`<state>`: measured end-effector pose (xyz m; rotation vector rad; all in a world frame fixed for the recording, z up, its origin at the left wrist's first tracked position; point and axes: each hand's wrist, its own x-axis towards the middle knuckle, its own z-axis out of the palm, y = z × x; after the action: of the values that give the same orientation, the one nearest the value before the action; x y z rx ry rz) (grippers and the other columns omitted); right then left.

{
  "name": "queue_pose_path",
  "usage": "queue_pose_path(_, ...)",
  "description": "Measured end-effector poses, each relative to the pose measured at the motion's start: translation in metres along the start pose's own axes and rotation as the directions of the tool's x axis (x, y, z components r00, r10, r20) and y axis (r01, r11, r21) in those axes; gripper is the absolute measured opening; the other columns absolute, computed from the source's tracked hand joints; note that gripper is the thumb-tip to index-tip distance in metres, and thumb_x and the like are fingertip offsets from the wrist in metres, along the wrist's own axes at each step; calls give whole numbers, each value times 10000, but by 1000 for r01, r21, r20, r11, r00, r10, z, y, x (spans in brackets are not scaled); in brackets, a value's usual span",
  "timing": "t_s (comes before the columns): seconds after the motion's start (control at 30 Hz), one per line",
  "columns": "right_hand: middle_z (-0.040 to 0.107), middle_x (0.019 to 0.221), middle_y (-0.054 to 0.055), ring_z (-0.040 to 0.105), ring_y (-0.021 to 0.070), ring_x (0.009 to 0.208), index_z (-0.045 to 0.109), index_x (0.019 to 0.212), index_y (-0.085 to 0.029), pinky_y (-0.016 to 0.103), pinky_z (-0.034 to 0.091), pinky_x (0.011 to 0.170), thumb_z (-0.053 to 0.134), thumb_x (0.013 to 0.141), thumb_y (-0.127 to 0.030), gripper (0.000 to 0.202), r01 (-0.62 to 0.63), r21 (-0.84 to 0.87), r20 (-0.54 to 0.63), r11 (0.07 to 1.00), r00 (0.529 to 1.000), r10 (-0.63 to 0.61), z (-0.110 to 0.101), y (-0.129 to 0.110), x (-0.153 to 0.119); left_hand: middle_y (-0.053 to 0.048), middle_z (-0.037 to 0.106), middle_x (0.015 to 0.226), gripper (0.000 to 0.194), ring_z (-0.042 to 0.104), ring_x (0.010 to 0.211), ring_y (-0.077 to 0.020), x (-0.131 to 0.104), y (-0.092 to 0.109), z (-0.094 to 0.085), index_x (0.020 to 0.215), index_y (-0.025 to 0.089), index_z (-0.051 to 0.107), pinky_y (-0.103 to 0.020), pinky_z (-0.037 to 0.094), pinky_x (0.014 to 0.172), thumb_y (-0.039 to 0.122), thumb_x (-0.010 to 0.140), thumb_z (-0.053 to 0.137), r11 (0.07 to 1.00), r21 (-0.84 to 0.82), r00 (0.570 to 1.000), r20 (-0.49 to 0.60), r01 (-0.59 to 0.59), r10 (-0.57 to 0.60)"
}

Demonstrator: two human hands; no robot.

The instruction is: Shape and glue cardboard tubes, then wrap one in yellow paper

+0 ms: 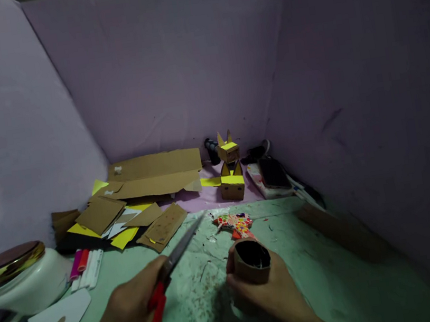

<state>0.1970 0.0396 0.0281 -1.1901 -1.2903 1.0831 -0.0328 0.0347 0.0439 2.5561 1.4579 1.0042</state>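
Scissors and cardboard tube, one to each hand.
Left hand (129, 306): grasped red-handled scissors (179, 248), tips towards the far edge of the worktop (293, 262). Right hand (275, 291): clasped the cardboard tube (253, 272), open end up, above the near half. Beyond it lay a floral-patterned piece (236, 224); markers (86, 268) lay towards the left edge.

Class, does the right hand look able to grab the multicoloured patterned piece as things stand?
Probably not: the multicoloured patterned piece lies just beyond the right hand, whose fingers are wrapped around a brown cardboard tube.
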Motion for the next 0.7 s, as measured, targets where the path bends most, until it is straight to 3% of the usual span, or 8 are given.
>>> queue_pose_path(0.1, 653, 714, 9, 612, 189, 658, 588, 772, -202, 310, 484, 625, 723, 572, -237, 243, -107, 148, 98, 983, 991, 93, -2, -4, 2, 52, 650, 612, 170, 602, 442, -121, 10, -19, 6, 1001, 239, 578, -185, 486, 476, 325, 888, 484, 996, -33, 996, -13, 84, -84)
queue_pose_path(0.2, 641, 689, 4, 585, 175, 639, 632, 755, -196, 295, 462, 601, 800, 529, -323, 309, -113, 347, 137, 931, 988, 69, -1, 3, 1, 43, 645, 554, 195, 600, 429, -143, 15, -30, 26, 917, 220, 591, -206, 476, 448, 393, 840, 545, 964, -126, 971, -16, 233, -237)
queue_pose_path(0.27, 637, 706, 6, 570, 165, 624, 672, 808, -196, 282, 454, 579, 824, 538, -432, 390, -101, 511, 128, 853, 991, 41, 0, 10, -1, 29, 658, 547, 260, 614, 440, -161, 17, -30, 42, 890, 215, 590, -219, 477, 437, 461, 814, 563, 897, -257, 932, 58, 360, -357)
queue_pose_path(0.37, 651, 758, 14, 587, 164, 636, 703, 904, -209, 276, 479, 592, 772, 639, -531, 423, -145, 731, 90, 666, 989, 117, -1, 17, -2, -2, 688, 583, 381, 619, 462, -166, 21, -18, 56, 889, 205, 578, -206, 435, 383, 568, 773, 583, 726, -463, 856, 183, 509, -483)
queue_pose_path(0.47, 689, 837, 33, 637, 208, 751, 708, 949, -225, 320, 526, 701, 723, 709, -574, 424, -147, 819, 35, 555, 977, 208, -5, 18, 0, 17, 649, 538, 450, 482, 349, -101, 27, -3, 56, 893, 196, 567, -169, 325, 313, 627, 763, 585, 513, -585, 761, 320, 628, -565)
queue_pose_path(0.53, 706, 903, 47, 648, 251, 865, 694, 988, -231, 359, 528, 785, 752, 702, -545, 429, -119, 813, -10, 570, 976, 219, -7, 17, 3, 73, 527, 411, 482, 351, 280, -70, 30, 3, 53, 881, 189, 557, -159, 283, 290, 654, 756, 580, 359, -629, 690, 421, 690, -588)
queue_pose_path(0.6, 706, 930, 42, 643, 267, 922, 665, 1030, -248, 372, 516, 822, 797, 688, -446, 416, -75, 789, -50, 610, 981, 186, -7, 15, 4, 88, 492, 393, 505, 335, 274, -66, 29, 6, 50, 905, 182, 549, -157, 286, 287, 656, 740, 599, 218, -680, 652, 486, 700, -581)
queue_pose_path(0.7, 690, 920, 11, 637, 248, 891, 632, 1002, -284, 352, 498, 807, 833, 644, -333, 413, -44, 753, -75, 657, 986, 152, -5, 16, 4, 11, 657, 595, 537, 396, 301, -57, 24, 5, 49, 995, 187, 522, -153, 303, 290, 651, 741, 615, 90, -767, 671, 490, 635, -557)
